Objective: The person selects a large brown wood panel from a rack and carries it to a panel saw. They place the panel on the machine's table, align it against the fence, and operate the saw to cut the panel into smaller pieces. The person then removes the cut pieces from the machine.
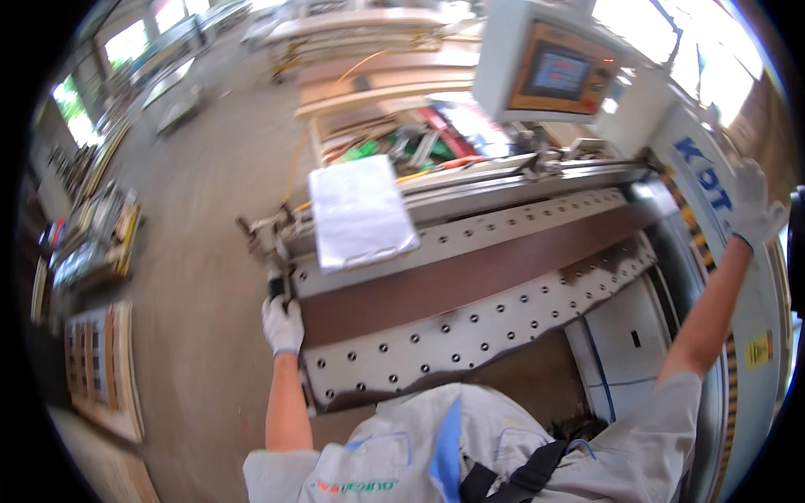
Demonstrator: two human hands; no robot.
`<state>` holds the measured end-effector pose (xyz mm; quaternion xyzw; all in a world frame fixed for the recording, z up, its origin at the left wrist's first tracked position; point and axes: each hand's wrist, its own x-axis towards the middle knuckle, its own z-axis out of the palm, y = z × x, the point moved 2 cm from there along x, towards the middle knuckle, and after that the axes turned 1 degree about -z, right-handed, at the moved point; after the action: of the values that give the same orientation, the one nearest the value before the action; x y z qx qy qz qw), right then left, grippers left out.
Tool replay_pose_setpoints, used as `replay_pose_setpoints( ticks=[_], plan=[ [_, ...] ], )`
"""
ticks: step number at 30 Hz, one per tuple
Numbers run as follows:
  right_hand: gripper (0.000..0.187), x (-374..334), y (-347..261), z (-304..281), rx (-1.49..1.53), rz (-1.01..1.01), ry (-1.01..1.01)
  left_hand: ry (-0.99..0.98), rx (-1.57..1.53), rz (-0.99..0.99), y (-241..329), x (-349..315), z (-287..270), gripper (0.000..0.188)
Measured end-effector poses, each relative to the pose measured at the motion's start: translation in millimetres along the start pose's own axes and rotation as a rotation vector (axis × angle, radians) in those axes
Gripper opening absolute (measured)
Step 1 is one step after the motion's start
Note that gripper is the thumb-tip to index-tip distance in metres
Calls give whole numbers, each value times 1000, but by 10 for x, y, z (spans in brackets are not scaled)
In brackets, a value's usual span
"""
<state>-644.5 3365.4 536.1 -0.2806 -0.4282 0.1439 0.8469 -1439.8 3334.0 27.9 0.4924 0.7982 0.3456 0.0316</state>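
Note:
A long brown board [478, 272] lies across the machine's pale bed [436, 348], which is studded with small dark-centred rollers. At the board's left end, my left hand [283, 325], in a white glove, closes around its edge; some of the fingertips are hard to make out. Far to the right, my right hand [755, 204], also gloved, is raised against the machine's light side housing [703, 176]. Its fingers are stretched out with the thumb apart, and nothing is in it. A white paper sheet [360, 210] rests over the rear rail, behind the board's left part.
A control box [549, 71] with a lit screen stands above the machine's back right. Behind the rail, a cluttered table holds scraps and a red strip [449, 134]. Stacked boards [386, 75] lie farther back. On the floor at left stands a wooden pallet [105, 369].

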Motion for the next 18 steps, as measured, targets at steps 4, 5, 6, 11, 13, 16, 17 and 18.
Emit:
replay_pose_setpoints(
  ticks=[4, 5, 6, 11, 13, 16, 17, 18],
  plan=[
    [88, 307, 508, -396, -54, 39, -31, 55, 20, -38, -208, -44, 24, 31],
    [87, 307, 644, -426, -36, 69, -13, 31, 7, -60, -181, -54, -24, 32],
    [87, 313, 737, -463, -19, 94, 11, 8, -10, -75, -110, -50, -48, 34],
    [85, 582, 1149, -861, 33, 183, -12, 36, 247, 336, 597, -158, -137, 55],
    [85, 710, 1300, -999, 68, 216, -76, -423, 218, 449, 912, -285, -49, 95],
    [85, 638, 1412, -989, 61, 244, -34, -500, 346, 567, 1107, -456, 179, 111],
    [85, 586, 1449, -970, 75, 251, -22, -505, 347, 561, 1123, -439, 164, 112],
    [85, 516, 1477, -948, 90, 257, -9, -510, 348, 554, 1139, -408, 134, 113]
  ],
)
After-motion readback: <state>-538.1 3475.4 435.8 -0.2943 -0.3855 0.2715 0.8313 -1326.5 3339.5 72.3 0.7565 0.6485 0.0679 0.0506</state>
